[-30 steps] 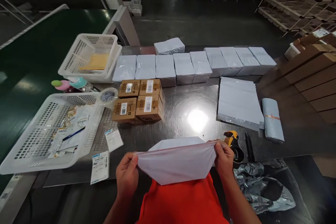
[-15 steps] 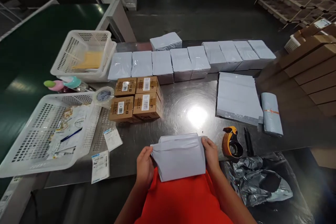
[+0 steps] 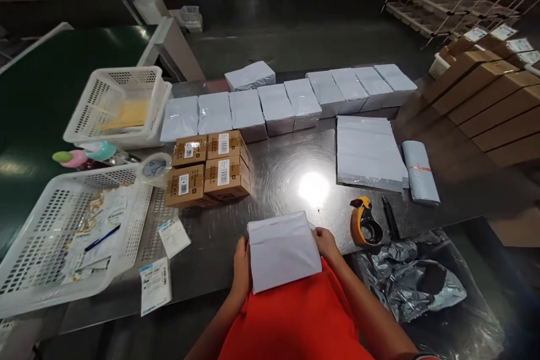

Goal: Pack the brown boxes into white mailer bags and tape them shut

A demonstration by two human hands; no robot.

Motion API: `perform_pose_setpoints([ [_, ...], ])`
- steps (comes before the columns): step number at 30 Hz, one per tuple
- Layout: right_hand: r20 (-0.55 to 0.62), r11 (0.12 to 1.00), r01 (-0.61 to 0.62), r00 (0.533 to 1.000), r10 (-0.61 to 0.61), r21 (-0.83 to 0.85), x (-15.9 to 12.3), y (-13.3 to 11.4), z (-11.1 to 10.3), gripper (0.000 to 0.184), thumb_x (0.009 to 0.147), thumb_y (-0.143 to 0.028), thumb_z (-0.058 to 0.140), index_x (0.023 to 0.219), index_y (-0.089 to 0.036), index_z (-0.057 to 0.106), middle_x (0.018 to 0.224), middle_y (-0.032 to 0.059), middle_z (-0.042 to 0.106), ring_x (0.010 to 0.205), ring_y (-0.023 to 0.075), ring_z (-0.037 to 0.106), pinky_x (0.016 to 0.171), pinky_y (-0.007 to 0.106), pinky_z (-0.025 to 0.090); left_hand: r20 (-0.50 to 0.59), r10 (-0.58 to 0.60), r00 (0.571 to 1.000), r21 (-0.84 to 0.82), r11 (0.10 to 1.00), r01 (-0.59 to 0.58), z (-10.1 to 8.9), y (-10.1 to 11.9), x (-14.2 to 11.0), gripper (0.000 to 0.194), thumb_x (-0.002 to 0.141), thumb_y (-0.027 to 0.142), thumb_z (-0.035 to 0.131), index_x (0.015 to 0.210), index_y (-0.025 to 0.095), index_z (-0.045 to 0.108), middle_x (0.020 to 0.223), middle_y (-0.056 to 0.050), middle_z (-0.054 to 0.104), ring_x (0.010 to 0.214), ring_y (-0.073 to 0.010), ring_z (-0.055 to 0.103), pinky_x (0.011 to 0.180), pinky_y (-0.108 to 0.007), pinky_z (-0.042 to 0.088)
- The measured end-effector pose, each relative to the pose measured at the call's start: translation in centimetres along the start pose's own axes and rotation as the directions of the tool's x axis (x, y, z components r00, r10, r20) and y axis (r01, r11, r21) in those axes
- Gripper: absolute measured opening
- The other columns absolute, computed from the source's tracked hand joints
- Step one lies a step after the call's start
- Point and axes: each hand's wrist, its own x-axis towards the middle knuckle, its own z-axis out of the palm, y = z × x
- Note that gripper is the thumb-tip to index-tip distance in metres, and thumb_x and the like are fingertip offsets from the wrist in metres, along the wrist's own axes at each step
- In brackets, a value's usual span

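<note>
A white poly mailer package [image 3: 284, 253], folded into a boxy shape, sits at the near table edge against the red shirt. My left hand [image 3: 242, 267] is closed along its left side, fingers partly hidden behind it. At the right side, my right hand [image 3: 327, 243] has its fingers curled on the package's edge, where a small bit of the mailer sticks out. To the right of that hand lie an orange and black tape dispenser [image 3: 363, 224] and a black marker [image 3: 390, 218].
Several white wrapped packages [image 3: 248, 115] line the table's back. Brown boxes [image 3: 206, 171] and white baskets [image 3: 37, 236] stand left. Flat mailers [image 3: 367, 152] and a rolled bundle [image 3: 421, 171] lie right, beyond crumpled plastic [image 3: 422, 287]. Two labels [image 3: 155, 287] lie near the front edge.
The loose flap across the package's top has been folded down, and the package looks flatter and tighter. My hands have moved closer together on its sides. The view has turned slightly right.
</note>
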Motion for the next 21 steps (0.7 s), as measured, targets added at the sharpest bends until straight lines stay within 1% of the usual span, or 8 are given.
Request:
perform_pose_setpoints([
  [2,-0.182,0.997,0.066,0.982,-0.057,0.046,-1.1,-0.1,-1.1,0.044,0.075,-0.065,0.050,0.064,-0.022,0.050,0.064,0.0020,0.055,0.065,0.0191,0.052,0.064,0.032,0.043,-0.011,-0.020,1.000,0.130,0.991,0.021,-1.4,-0.2,0.5,0.042,0.073,0.058,0.054,0.085,0.018,0.058,0.091,-0.012,0.065,0.085,-0.0300,0.063,0.078,-0.047,0.052],
  [4,-0.360,0.956,0.279,0.904,-0.230,0.090,-2.9,-0.8,-2.2,0.044,0.087,-0.059,0.043,0.090,-0.019,0.061,0.092,0.0096,0.066,0.088,0.0238,0.061,0.080,0.038,0.049,-0.090,0.007,0.996,0.179,0.984,0.009,-3.1,0.2,0.3,0.048,0.071,0.061,0.055,0.088,0.017,0.057,0.098,-0.016,0.063,0.090,-0.0334,0.063,0.082,-0.052,0.052],
  [6,-0.340,0.828,0.555,0.797,-0.500,0.084,-4.9,-1.2,-2.9,0.055,0.094,-0.058,0.038,0.126,-0.018,0.057,0.127,0.0152,0.061,0.118,0.0271,0.057,0.101,0.042,0.045,-0.156,0.219,0.963,0.250,0.952,-0.176,-4.4,1.2,-1.0,0.056,0.079,0.063,0.049,0.108,0.015,0.057,0.122,-0.020,0.057,0.111,-0.0361,0.059,0.093,-0.054,0.049],
  [9,0.002,0.656,0.747,0.660,-0.752,0.105,-7.5,0.1,-2.3,0.082,0.090,-0.067,0.046,0.156,-0.024,0.024,0.161,0.0130,0.028,0.147,0.0299,0.030,0.118,0.046,0.030,0.114,0.640,0.760,0.405,0.668,-0.624,-4.5,2.5,-3.8,0.072,0.085,0.062,0.049,0.146,0.025,0.038,0.156,-0.016,0.032,0.144,-0.0389,0.031,0.111,-0.060,0.034],
  [11,0.102,0.673,0.727,0.666,-0.739,0.134,-8.1,1.7,-1.0,0.097,0.085,-0.069,0.055,0.159,-0.027,0.008,0.166,0.0118,0.014,0.151,0.0313,0.020,0.120,0.049,0.025,0.350,0.704,0.618,0.427,0.467,-0.774,-3.4,3.1,-4.9,0.087,0.084,0.060,0.058,0.156,0.031,0.020,0.165,-0.013,0.015,0.150,-0.0420,0.013,0.113,-0.066,0.028],
  [12,0.095,0.697,0.698,0.692,-0.716,0.162,-8.0,2.3,-0.4,0.102,0.083,-0.070,0.058,0.159,-0.027,0.005,0.166,0.0120,0.011,0.151,0.0317,0.019,0.121,0.050,0.024,0.406,0.703,0.584,0.430,0.417,-0.801,-2.7,3.4,-4.9,0.091,0.083,0.059,0.060,0.157,0.033,0.015,0.166,-0.012,0.010,0.151,-0.0430,0.008,0.112,-0.068,0.028],
  [17,-0.079,0.761,0.553,0.823,-0.563,0.339,-3.4,-0.5,0.6,0.100,0.081,-0.066,0.063,0.158,-0.024,0.015,0.164,0.0113,0.022,0.150,0.0295,0.025,0.122,0.048,0.023,0.450,0.653,0.610,0.356,0.495,-0.793,0.6,8.2,1.5,0.087,0.077,0.054,0.069,0.152,0.029,0.035,0.165,-0.012,0.017,0.150,-0.0382,0.019,0.116,-0.059,0.029],
  [21,-0.184,0.833,0.403,0.915,-0.359,0.379,4.0,-6.8,0.4,0.073,0.090,-0.049,0.055,0.152,-0.017,0.034,0.156,0.0132,0.040,0.143,0.0276,0.038,0.120,0.046,0.028,0.202,0.587,0.784,0.227,0.751,-0.620,3.4,14.2,10.2,0.060,0.060,0.058,0.077,0.107,0.020,0.070,0.142,-0.013,0.053,0.134,-0.0335,0.046,0.113,-0.047,0.036],
])
